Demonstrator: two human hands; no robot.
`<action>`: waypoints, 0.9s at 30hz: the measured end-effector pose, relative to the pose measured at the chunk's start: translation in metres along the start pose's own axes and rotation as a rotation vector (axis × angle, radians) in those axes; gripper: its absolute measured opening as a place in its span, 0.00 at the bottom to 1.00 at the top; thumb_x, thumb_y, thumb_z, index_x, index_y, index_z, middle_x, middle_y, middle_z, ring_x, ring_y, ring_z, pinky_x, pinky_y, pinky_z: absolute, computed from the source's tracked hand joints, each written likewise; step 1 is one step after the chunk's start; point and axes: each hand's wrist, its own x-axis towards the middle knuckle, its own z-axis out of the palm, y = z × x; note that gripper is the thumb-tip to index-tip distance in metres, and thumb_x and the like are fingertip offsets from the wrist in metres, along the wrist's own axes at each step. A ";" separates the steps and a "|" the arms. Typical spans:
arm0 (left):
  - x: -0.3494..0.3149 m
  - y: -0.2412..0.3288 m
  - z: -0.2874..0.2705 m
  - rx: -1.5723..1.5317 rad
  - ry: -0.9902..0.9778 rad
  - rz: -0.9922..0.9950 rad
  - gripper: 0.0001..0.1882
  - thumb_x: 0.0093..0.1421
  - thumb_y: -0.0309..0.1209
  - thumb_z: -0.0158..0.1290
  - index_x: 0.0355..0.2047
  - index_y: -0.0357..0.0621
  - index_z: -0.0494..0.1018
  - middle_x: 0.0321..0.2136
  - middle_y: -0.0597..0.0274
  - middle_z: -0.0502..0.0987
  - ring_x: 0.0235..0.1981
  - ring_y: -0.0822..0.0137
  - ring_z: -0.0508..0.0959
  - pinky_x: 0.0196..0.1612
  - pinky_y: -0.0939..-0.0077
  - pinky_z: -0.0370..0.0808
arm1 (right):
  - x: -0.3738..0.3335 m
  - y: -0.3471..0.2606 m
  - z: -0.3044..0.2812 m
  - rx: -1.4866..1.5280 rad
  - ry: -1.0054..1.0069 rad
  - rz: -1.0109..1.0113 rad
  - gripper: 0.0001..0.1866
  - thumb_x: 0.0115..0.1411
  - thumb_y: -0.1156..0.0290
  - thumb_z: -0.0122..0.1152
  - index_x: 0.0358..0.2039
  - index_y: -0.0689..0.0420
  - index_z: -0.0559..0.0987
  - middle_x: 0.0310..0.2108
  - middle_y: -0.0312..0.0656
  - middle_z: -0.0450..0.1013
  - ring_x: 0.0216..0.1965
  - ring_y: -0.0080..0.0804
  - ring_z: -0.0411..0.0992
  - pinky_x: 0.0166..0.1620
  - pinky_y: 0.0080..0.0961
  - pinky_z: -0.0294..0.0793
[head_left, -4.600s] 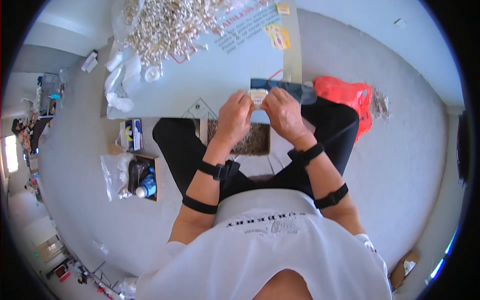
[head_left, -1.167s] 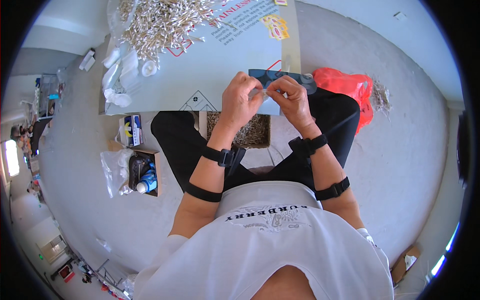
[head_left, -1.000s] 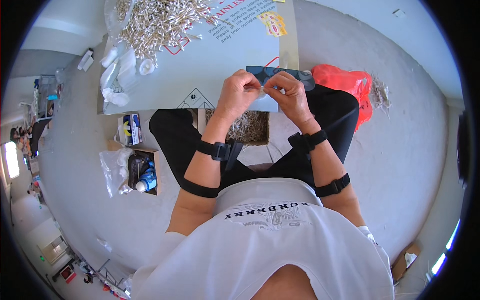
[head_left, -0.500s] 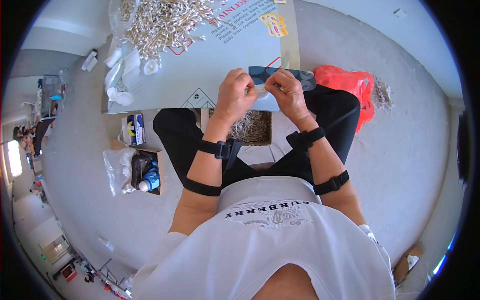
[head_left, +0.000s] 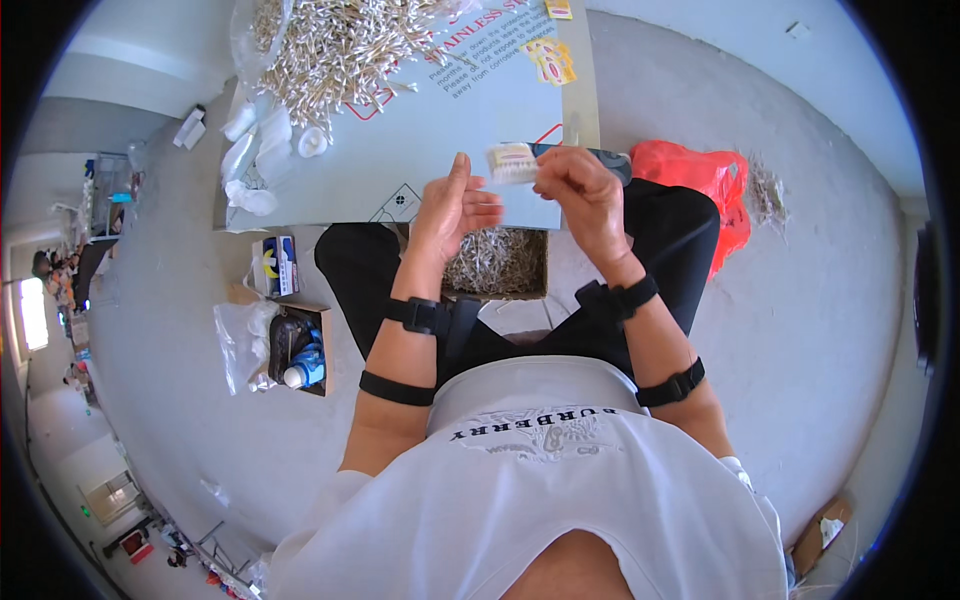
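Observation:
Pinched in my right hand (head_left: 583, 195) is a small clear packet of cotton swabs (head_left: 512, 164) with a pale label, held above the front part of the table (head_left: 460, 190). My left hand (head_left: 458, 212) is open beside it, thumb up and fingers apart, touching nothing. A dark patterned strip (head_left: 606, 162) lies at the table edge, partly behind my right hand. Loose cotton swabs (head_left: 335, 60) form a big heap at the far left of the table.
White plastic rolls (head_left: 272, 140) lie left of the heap's lower end. Yellow cards (head_left: 552, 62) are at the far right. A box of swabs (head_left: 500, 262) stands between my knees, a red plastic bag (head_left: 690, 185) right, and an open carton with bottles (head_left: 305, 350) on the floor left.
My left hand has let go of the packet and opened, moving slightly left and down. The packet now hangs from my right hand alone, turned so its label shows.

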 end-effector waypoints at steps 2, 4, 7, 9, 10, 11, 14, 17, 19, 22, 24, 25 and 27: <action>0.001 -0.003 0.001 -0.159 -0.237 -0.067 0.25 0.58 0.41 0.60 0.41 0.27 0.70 0.32 0.47 0.78 0.30 0.55 0.82 0.36 0.64 0.82 | -0.010 -0.007 0.003 -0.133 -0.077 -0.182 0.05 0.53 0.85 0.61 0.31 0.65 0.77 0.35 0.39 0.72 0.33 0.22 0.73 0.38 0.19 0.73; -0.005 -0.010 0.022 -0.248 -0.207 0.224 0.22 0.58 0.35 0.60 0.44 0.27 0.70 0.34 0.47 0.79 0.34 0.58 0.82 0.38 0.66 0.81 | -0.019 -0.009 -0.001 -0.157 -0.135 -0.213 0.08 0.51 0.84 0.64 0.32 0.63 0.77 0.38 0.39 0.72 0.33 0.22 0.72 0.39 0.18 0.74; -0.017 -0.006 0.030 -0.207 -0.250 0.303 0.16 0.58 0.27 0.59 0.44 0.29 0.72 0.38 0.47 0.79 0.39 0.59 0.81 0.44 0.67 0.79 | -0.027 -0.009 -0.003 0.104 -0.147 -0.065 0.09 0.52 0.81 0.67 0.33 0.63 0.77 0.42 0.39 0.72 0.33 0.21 0.72 0.40 0.19 0.74; -0.022 -0.008 0.034 -0.118 -0.268 0.413 0.15 0.57 0.24 0.59 0.44 0.31 0.72 0.40 0.47 0.79 0.43 0.57 0.81 0.47 0.65 0.79 | -0.028 -0.020 -0.004 0.183 -0.049 0.276 0.08 0.53 0.78 0.68 0.33 0.62 0.77 0.37 0.36 0.74 0.33 0.17 0.70 0.37 0.17 0.72; -0.025 -0.011 0.037 -0.116 -0.272 0.416 0.15 0.57 0.24 0.59 0.44 0.31 0.72 0.40 0.47 0.79 0.43 0.57 0.81 0.47 0.65 0.79 | -0.028 -0.020 -0.004 0.183 -0.047 0.272 0.08 0.53 0.78 0.68 0.33 0.62 0.77 0.37 0.36 0.74 0.33 0.17 0.70 0.37 0.17 0.72; -0.029 -0.014 0.040 -0.071 -0.283 0.497 0.15 0.56 0.23 0.60 0.44 0.31 0.73 0.40 0.48 0.79 0.43 0.58 0.81 0.48 0.66 0.78 | -0.027 -0.018 -0.003 0.175 -0.121 0.245 0.08 0.53 0.78 0.68 0.32 0.62 0.77 0.33 0.33 0.72 0.32 0.15 0.68 0.35 0.15 0.70; -0.046 -0.015 0.048 0.024 -0.308 0.590 0.17 0.53 0.20 0.61 0.43 0.32 0.74 0.41 0.51 0.79 0.41 0.63 0.80 0.48 0.71 0.78 | -0.029 -0.011 -0.001 0.204 -0.163 0.181 0.07 0.54 0.78 0.68 0.30 0.60 0.76 0.26 0.26 0.69 0.30 0.12 0.64 0.33 0.13 0.65; -0.068 -0.002 0.060 0.092 -0.343 0.657 0.19 0.48 0.23 0.67 0.41 0.35 0.76 0.36 0.61 0.80 0.37 0.73 0.79 0.41 0.77 0.77 | -0.035 -0.008 -0.002 0.221 -0.129 0.113 0.08 0.54 0.77 0.68 0.30 0.60 0.76 0.24 0.24 0.66 0.29 0.10 0.61 0.31 0.13 0.62; -0.072 0.001 0.060 0.184 -0.333 0.726 0.20 0.48 0.23 0.67 0.42 0.36 0.76 0.36 0.62 0.80 0.36 0.73 0.79 0.41 0.78 0.77 | -0.038 -0.006 -0.003 0.203 -0.123 0.092 0.08 0.54 0.77 0.69 0.30 0.60 0.75 0.25 0.24 0.65 0.29 0.10 0.60 0.31 0.13 0.62; -0.076 0.003 0.062 0.353 -0.301 0.854 0.20 0.48 0.24 0.67 0.42 0.38 0.77 0.35 0.62 0.80 0.36 0.73 0.79 0.42 0.79 0.76 | -0.039 -0.012 0.000 0.241 -0.141 0.046 0.08 0.54 0.78 0.69 0.33 0.61 0.77 0.27 0.25 0.69 0.31 0.10 0.62 0.33 0.14 0.65; -0.077 0.002 0.061 0.431 -0.280 0.914 0.19 0.48 0.25 0.68 0.41 0.39 0.77 0.34 0.63 0.80 0.36 0.74 0.79 0.42 0.79 0.76 | -0.042 -0.024 0.004 0.339 -0.131 0.060 0.09 0.54 0.79 0.68 0.36 0.61 0.79 0.30 0.26 0.71 0.33 0.11 0.65 0.35 0.14 0.68; -0.075 0.001 0.060 0.437 -0.277 0.958 0.18 0.47 0.25 0.68 0.40 0.39 0.77 0.34 0.62 0.80 0.36 0.73 0.79 0.42 0.79 0.76 | -0.043 -0.022 0.003 0.339 -0.129 0.059 0.09 0.54 0.79 0.68 0.36 0.61 0.79 0.30 0.26 0.71 0.33 0.11 0.65 0.35 0.14 0.68; -0.073 -0.001 0.058 0.443 -0.275 1.001 0.17 0.47 0.26 0.68 0.38 0.40 0.78 0.34 0.62 0.80 0.37 0.73 0.79 0.42 0.79 0.76 | -0.044 -0.017 0.001 0.324 -0.163 0.047 0.11 0.54 0.79 0.68 0.39 0.61 0.80 0.33 0.28 0.73 0.35 0.12 0.67 0.38 0.15 0.70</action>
